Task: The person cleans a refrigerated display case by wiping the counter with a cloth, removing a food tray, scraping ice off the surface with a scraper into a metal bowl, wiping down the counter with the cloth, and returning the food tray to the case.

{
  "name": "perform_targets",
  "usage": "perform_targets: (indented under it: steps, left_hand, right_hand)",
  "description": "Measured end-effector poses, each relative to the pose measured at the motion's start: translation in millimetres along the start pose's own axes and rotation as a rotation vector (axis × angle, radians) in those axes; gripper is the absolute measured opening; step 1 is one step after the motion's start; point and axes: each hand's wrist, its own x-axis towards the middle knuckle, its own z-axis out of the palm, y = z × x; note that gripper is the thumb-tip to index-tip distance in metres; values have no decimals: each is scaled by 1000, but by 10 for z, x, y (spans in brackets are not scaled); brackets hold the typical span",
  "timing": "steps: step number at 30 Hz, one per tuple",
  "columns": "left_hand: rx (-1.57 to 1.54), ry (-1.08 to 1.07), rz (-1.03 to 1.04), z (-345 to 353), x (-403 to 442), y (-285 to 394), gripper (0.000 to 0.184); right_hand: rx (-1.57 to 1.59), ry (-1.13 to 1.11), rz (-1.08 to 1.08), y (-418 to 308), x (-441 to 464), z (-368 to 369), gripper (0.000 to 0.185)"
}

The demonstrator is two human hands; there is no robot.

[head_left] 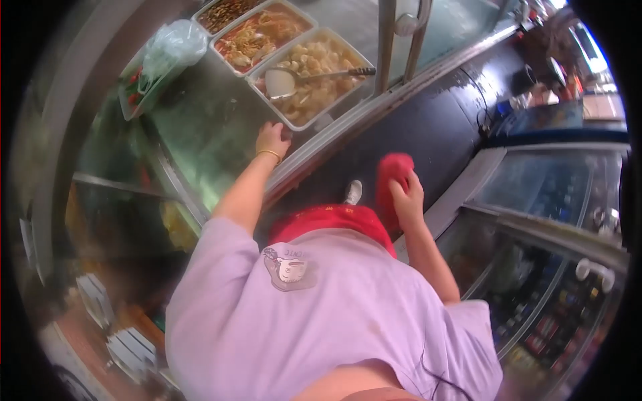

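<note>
My left hand (273,142), with a yellow band at the wrist, rests at the edge of the metal counter, just below a tub of pale food pieces (324,57). Its fingers are curled, and a small dark thing (286,134) shows by the thumb side, too small to name. A long-handled ladle (281,83) lies across that tub, its dark handle over the right rim. Lower and to the right, my right hand (409,197) is closed around a bunched red cloth (386,184), held over the dark floor beside the red apron (334,217).
Tubs of shredded food (261,37) and darker food (224,13) stand behind. A clear plastic bag (177,47) sits on a container at left. Metal posts (386,47) rise from the counter edge. A glass-topped cabinet (535,180) flanks the dark floor (428,127) on the right.
</note>
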Motion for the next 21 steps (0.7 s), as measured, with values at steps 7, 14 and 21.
perform_targets:
  steps: [7, 14, 21]
  left_hand:
    - [-241, -98, -392, -5, -244, -189, 35]
    - [-1126, 13, -768, -216, -516, -215, 24]
    - [-1222, 134, -886, -151, -615, -503, 18]
  right_hand:
    - [-1149, -653, -495, -785, 1907, 794, 31]
    - [-1731, -1311, -551, -1083, 2117, 1601, 32]
    - [-1578, -1553, -563, -1328, 1234, 2424, 37]
